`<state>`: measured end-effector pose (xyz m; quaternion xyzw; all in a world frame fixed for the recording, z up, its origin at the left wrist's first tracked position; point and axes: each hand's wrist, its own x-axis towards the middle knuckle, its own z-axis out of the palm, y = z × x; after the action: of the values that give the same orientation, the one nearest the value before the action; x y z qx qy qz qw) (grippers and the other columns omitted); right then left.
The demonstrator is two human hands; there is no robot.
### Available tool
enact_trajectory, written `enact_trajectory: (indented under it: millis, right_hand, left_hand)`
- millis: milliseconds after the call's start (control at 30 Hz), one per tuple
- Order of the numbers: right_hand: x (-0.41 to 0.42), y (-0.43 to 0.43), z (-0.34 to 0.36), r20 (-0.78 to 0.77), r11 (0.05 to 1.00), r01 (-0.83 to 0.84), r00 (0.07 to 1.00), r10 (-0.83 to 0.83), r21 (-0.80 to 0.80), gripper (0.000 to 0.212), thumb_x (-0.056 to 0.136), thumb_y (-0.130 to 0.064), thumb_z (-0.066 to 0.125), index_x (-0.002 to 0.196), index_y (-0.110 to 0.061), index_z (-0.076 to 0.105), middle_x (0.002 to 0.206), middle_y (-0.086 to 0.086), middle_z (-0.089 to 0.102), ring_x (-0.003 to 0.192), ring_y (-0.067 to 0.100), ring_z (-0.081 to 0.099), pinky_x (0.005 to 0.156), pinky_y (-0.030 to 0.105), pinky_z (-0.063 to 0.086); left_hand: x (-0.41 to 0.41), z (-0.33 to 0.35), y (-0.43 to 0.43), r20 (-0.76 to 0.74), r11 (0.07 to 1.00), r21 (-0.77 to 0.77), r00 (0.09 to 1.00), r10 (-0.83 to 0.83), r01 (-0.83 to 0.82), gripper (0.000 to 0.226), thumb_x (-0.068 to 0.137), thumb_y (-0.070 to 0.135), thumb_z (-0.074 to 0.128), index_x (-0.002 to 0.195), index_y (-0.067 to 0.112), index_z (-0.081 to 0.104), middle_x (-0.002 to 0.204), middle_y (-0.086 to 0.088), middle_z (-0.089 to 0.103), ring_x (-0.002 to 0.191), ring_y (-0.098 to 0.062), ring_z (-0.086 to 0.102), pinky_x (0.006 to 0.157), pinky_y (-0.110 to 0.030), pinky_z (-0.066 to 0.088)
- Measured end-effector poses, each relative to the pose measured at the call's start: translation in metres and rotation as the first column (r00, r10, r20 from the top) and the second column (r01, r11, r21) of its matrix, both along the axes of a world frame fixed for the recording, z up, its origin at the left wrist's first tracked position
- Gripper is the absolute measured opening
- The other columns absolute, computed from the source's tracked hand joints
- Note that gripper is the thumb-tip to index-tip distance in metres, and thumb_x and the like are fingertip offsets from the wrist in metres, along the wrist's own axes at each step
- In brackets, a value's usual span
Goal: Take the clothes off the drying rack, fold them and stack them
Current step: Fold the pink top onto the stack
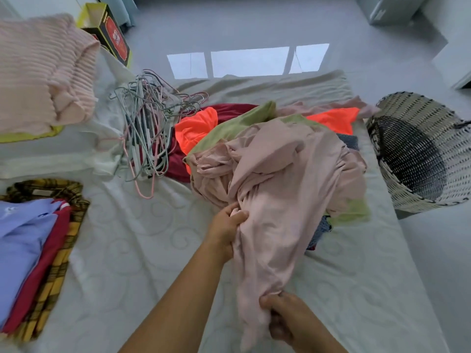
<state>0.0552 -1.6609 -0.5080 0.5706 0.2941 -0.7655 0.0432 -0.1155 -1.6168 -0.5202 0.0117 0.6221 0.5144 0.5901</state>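
Left hand (226, 225) bunches pale pink thin limp garment (280, 194) mid-length. Right hand (285, 317) pinches its near end.
Likely stretching it free of crumpled orange-green-maroon clothes pile (229, 126), centre-far on white quilted bed (127, 250), ready for folding.
Fabric soft, creased.
Folded blue-red-plaid stack (25, 238) near left, kept apart.
Tangled wire hangers (145, 128) far left.
Tipped woven wicker basket (420, 154) right.

A pile of clothes (229, 128) lies on the bed (122, 250). On top of the pile is a pale pink garment (280, 187), and both hands grip it. The left hand (225, 225) is at the near edge of the pile and the right hand (288, 317) is nearer to the person. Left of the pile lie hangers (145, 133), and further left a folded stack (33, 245). Right of the pile a wicker basket (420, 154) is tilted.
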Motion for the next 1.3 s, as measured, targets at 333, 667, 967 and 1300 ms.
enact_trajectory:
  millis: [333, 667, 967, 1300]
  right_hand:
    - [-0.014, 0.063, 0.052, 0.04, 0.883, -0.05, 0.999, 0.035, 0.467, 0.064, 0.069, -0.053, 0.073, 0.113, -0.01, 0.056, 0.111, 0.008, 0.062, 0.101, 0.023, 0.059, 0.09, 0.04, 0.049]
    - [-0.005, -0.004, 0.184, -0.209, 0.819, 0.153, 0.977, -0.041, 0.553, 0.011, 0.08, -0.009, 0.063, 0.075, -0.011, 0.073, 0.086, 0.02, 0.068, 0.077, 0.029, 0.063, 0.075, 0.04, 0.05]
    - [-0.022, -0.112, 0.353, -0.43, 0.784, 0.133, 0.884, 0.182, 0.606, 0.038, 0.059, -0.015, 0.058, 0.094, -0.004, 0.07, 0.086, 0.014, 0.069, 0.074, 0.024, 0.063, 0.065, 0.028, 0.052]
    - [0.009, -0.163, 0.372, -0.14, 0.705, 0.02, 0.984, 0.112, 0.709, 0.026, 0.084, -0.015, 0.055, 0.105, -0.003, 0.068, 0.092, 0.013, 0.073, 0.086, 0.027, 0.068, 0.077, 0.03, 0.054]
  left_hand:
    - [0.069, 0.062, -0.08, -0.878, 0.596, -0.066, 0.237, -0.415, 0.8, 0.04, 0.083, 0.035, 0.034, 0.107, 0.028, 0.065, 0.106, 0.006, 0.065, 0.089, -0.01, 0.059, 0.073, -0.021, 0.044]
    - [0.021, 0.136, -0.208, -0.307, 0.958, 0.211, 0.944, -0.124, 0.194, 0.005, 0.093, 0.012, 0.052, 0.093, 0.007, 0.054, 0.092, -0.014, 0.069, 0.084, -0.022, 0.068, 0.072, -0.029, 0.053]
    - [-0.016, 0.232, -0.285, 0.323, 0.904, 0.328, 0.932, 0.167, -0.275, 0.073, 0.087, 0.066, 0.031, 0.103, 0.002, 0.063, 0.084, -0.017, 0.068, 0.071, -0.027, 0.066, 0.052, -0.029, 0.054]
    - [-0.029, 0.428, -0.335, 0.103, 0.578, 0.785, 0.968, 0.23, -0.221, 0.115, 0.038, 0.045, 0.091, 0.132, 0.001, 0.042, 0.127, -0.02, 0.055, 0.111, -0.032, 0.057, 0.071, -0.039, 0.056]
